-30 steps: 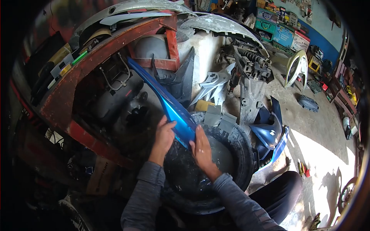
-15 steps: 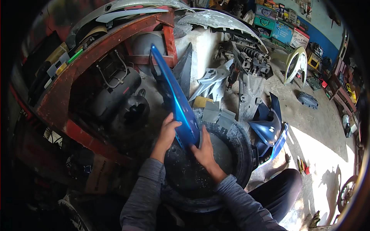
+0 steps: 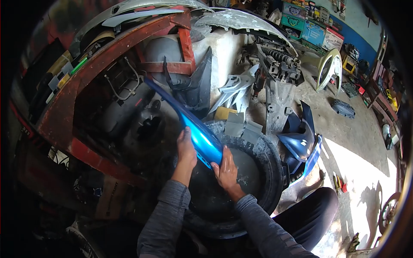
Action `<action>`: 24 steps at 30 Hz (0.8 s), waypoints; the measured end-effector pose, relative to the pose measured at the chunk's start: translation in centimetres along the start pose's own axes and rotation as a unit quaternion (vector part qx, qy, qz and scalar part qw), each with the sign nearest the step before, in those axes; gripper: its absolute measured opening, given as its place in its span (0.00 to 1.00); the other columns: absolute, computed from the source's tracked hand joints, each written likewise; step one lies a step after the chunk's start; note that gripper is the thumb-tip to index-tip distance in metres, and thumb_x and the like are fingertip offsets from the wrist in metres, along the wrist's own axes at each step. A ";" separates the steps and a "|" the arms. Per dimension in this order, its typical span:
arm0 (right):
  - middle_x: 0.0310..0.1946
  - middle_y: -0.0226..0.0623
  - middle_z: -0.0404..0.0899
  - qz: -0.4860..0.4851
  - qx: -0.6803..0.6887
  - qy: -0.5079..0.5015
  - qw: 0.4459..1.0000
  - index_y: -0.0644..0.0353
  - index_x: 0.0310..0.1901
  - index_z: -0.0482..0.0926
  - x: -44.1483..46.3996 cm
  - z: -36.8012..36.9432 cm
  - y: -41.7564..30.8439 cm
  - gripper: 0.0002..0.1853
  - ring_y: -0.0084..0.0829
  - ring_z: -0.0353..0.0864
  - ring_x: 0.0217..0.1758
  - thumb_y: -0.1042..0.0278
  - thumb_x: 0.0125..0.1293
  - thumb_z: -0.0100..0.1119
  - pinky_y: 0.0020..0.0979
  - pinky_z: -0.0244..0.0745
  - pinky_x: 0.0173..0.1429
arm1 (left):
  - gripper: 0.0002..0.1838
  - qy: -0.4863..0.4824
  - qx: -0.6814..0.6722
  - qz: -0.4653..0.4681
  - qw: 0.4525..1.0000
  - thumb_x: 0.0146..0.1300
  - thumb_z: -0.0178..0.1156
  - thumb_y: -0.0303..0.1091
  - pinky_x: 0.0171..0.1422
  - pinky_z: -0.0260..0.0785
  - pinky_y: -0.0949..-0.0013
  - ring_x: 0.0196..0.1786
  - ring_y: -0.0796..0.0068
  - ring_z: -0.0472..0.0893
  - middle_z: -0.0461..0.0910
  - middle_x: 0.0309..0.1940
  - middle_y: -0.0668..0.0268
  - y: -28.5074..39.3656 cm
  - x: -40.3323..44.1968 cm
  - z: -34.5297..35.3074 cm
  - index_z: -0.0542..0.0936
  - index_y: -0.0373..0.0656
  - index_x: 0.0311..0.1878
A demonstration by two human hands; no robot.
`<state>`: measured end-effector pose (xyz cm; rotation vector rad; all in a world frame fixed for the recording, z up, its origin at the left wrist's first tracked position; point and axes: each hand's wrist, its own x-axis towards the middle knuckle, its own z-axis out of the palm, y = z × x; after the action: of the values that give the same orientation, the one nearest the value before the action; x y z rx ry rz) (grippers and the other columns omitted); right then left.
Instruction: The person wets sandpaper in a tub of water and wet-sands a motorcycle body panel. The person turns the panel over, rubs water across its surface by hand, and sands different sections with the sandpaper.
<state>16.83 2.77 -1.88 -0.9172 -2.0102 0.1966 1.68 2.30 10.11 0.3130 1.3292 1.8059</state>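
A long, glossy blue fairing panel (image 3: 200, 134) slants across the middle of the view, its narrow dark tip pointing up and left. My left hand (image 3: 186, 148) grips its left edge, partway along. Around its wide lower end my right hand (image 3: 226, 168) is closed, thumb on the near side. Beneath the panel stands a round black tub (image 3: 270, 180) with murky water (image 3: 232, 193) in it. On the tub's far rim lie grey sandpaper sheets (image 3: 241, 127) and a yellow block (image 3: 224, 113).
Left of the tub is a red metal frame (image 3: 99, 160) with a dark tank (image 3: 129, 96) under it. Other blue fairing parts (image 3: 301, 142) lie to the right. Behind the tub are a dark panel (image 3: 191, 92), silvery pieces (image 3: 235, 92) and a shock absorber assembly (image 3: 279, 62).
The blue panel has tilted, its tip swinging left and down, and its broad glossy face has turned more into view. Both hands have kept hold of it.
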 end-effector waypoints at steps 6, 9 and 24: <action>0.50 0.61 0.79 0.136 0.057 -0.165 0.975 0.65 0.73 0.54 -6.1 0.4 3.6 0.38 0.53 0.83 0.49 0.53 0.72 0.58 0.48 0.81 0.44 | 0.28 0.051 0.034 0.047 0.997 0.77 0.51 0.51 0.72 0.58 0.59 0.66 0.69 0.70 0.74 0.63 0.59 1.1 1.3 0.4 0.72 0.38 0.67; 0.46 0.58 0.82 0.127 0.019 -0.244 0.961 0.63 0.64 0.69 -9.6 1.3 6.7 0.28 0.57 0.82 0.47 0.48 0.73 0.53 0.52 0.78 0.48 | 0.24 -0.064 0.011 0.156 0.986 0.78 0.51 0.48 0.63 0.64 0.73 0.54 0.76 0.76 0.80 0.51 0.65 1.2 2.7 -0.1 0.76 0.34 0.58; 0.42 0.44 0.83 0.447 0.779 -0.161 0.409 0.69 0.46 0.78 4.3 -2.5 2.8 0.18 0.38 0.84 0.45 0.59 0.78 0.49 0.38 0.80 0.57 | 0.26 0.012 0.115 0.194 0.974 0.77 0.54 0.48 0.61 0.66 0.71 0.53 0.77 0.75 0.80 0.50 0.63 -1.7 2.8 -0.8 0.76 0.29 0.57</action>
<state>18.88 7.20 1.20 -0.4083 -0.4672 2.4461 0.28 3.95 7.50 0.7210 1.5807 1.9736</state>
